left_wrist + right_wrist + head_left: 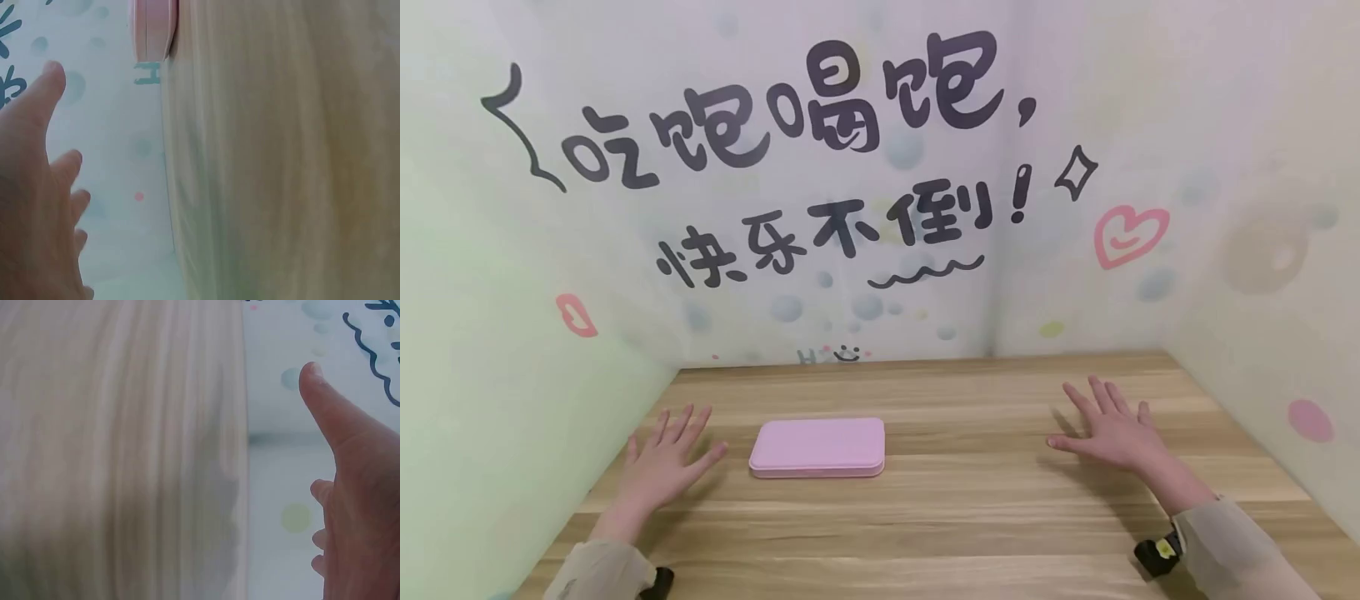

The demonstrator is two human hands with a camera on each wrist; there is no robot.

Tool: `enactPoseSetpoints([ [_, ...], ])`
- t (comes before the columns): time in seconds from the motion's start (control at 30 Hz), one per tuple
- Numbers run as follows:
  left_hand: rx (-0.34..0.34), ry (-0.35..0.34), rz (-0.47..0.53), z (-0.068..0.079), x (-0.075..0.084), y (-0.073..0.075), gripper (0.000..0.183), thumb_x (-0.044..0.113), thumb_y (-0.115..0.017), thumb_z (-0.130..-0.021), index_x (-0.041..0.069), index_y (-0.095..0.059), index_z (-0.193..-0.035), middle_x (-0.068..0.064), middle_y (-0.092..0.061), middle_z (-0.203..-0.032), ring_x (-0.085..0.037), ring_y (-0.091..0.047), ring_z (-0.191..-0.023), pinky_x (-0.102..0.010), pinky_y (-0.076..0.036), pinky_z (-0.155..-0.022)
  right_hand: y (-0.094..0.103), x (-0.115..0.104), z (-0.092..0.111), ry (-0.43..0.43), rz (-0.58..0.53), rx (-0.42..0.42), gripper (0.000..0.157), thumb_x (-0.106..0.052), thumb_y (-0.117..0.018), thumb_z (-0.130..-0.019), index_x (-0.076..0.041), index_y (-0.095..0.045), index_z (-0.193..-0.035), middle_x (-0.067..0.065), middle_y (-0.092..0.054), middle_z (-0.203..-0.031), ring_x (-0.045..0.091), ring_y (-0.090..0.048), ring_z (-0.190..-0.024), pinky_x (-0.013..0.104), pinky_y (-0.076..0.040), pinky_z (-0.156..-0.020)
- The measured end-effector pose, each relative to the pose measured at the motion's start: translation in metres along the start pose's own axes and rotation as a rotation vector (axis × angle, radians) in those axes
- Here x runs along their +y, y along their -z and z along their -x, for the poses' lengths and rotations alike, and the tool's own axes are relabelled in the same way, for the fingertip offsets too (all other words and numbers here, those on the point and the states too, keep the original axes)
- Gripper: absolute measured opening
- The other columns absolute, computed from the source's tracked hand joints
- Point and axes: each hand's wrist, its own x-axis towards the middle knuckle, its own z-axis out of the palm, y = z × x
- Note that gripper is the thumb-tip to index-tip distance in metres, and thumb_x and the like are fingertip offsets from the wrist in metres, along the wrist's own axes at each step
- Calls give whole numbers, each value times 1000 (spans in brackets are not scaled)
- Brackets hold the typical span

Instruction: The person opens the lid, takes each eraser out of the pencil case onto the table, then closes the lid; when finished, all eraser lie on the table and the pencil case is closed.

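Observation:
A pink, flat rectangular case (pixel 817 446) with rounded corners lies closed on the wooden table, left of the middle. To its left is my left hand (pixel 662 467), fingers spread, a small gap from the case and holding nothing. My right hand (pixel 1112 433) is spread too, far over on the right side with nothing in it. In the left wrist view, one end of the pink case (pixel 153 28) shows at the top, beyond the thumb of the left hand (pixel 28 181). Only the right hand (pixel 365 487), the table and the wall appear in the right wrist view.
The wood-grain table (pixel 925 533) ends at a white back wall (pixel 910 325) with black lettering and pale dots. A pale green wall (pixel 490 375) stands on the left, a whitish one (pixel 1255 350) on the right. Dark wrist straps (pixel 1157 554) sit at both cuffs.

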Motion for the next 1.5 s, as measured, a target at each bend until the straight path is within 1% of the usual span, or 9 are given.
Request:
enactPoseSetpoints([
  [0.07, 2, -37, 3, 0, 2, -1, 82, 62, -46, -93, 22, -16, -157, -18, -14, -159, -47, -4, -143, -77, 3, -99, 0, -5, -1, 25, 1, 1, 101, -70, -59, -81, -10, -23, -154, 33, -8, -155, 53, -7, -139, 80, -3, -96],
  [0.2, 19, -161, 15, -5, 11, -5, 86, 60, -57, -89, 21, -21, -156, -16, -19, -159, -46, -11, -142, -76, -5, -101, -6, -27, -8, 117, -25, 8, 99, -68, -61, -81, -10, -26, -153, 32, -13, -155, 53, -12, -139, 79, -10, -97],
  [0.33, 25, -277, 30, -14, 24, -12, 94, 62, -65, -82, 18, -26, -155, -14, -25, -157, -44, -17, -142, -73, -10, -104, -18, -64, -19, 232, -98, -3, 103, -67, -66, -78, -10, -26, -153, 31, -15, -155, 53, -18, -137, 77, -16, -99],
  [0.47, 2, -339, 34, -23, 35, -19, 104, 69, -68, -75, 16, -27, -154, -12, -26, -157, -42, -19, -142, -72, -10, -105, -34, -106, -31, 329, -176, -61, 109, -69, -69, -73, -10, -26, -154, 29, -17, -155, 52, -24, -136, 72, -21, -102],
  [0.63, -26, -370, 24, -32, 43, -27, 110, 72, -69, -70, 13, -29, -153, -10, -27, -157, -39, -20, -143, -69, -8, -108, -59, -147, -50, 387, -240, -136, 113, -71, -71, -68, -14, -26, -154, 24, -17, -157, 46, -27, -138, 65, -25, -106],
  [0.77, -34, -397, 8, -37, 47, -33, 111, 73, -70, -68, 9, -33, -152, -10, -30, -156, -38, -23, -142, -68, -9, -108, -76, -170, -65, 408, -275, -163, 114, -68, -75, -67, -16, -25, -155, 19, -16, -159, 41, -25, -140, 59, -28, -108],
  [0.97, -77, -418, -25, -46, 52, -39, 114, 77, -67, -68, 6, -33, -151, -11, -33, -155, -35, -25, -142, -65, -9, -110, -89, -201, -82, 444, -290, -184, 112, -62, -79, -68, -14, -26, -154, 17, -19, -159, 35, -22, -143, 52, -28, -110],
  [1.27, -140, -409, -57, -52, 61, -36, 112, 73, -69, -69, 0, -36, -148, -16, -39, -150, -34, -32, -139, -61, -11, -112, -98, -231, -96, 445, -193, -178, 115, -63, -81, -64, -11, -29, -153, 16, -27, -156, 34, -28, -141, 49, -28, -111],
  [1.5, -155, -397, -116, -56, 66, -38, 110, 74, -68, -70, -2, -41, -144, -17, -47, -144, -32, -41, -134, -58, -12, -113, -101, -244, -98, 426, -125, -187, 108, -56, -83, -66, -7, -36, -150, 16, -40, -149, 30, -39, -135, 41, -33, -109],
])
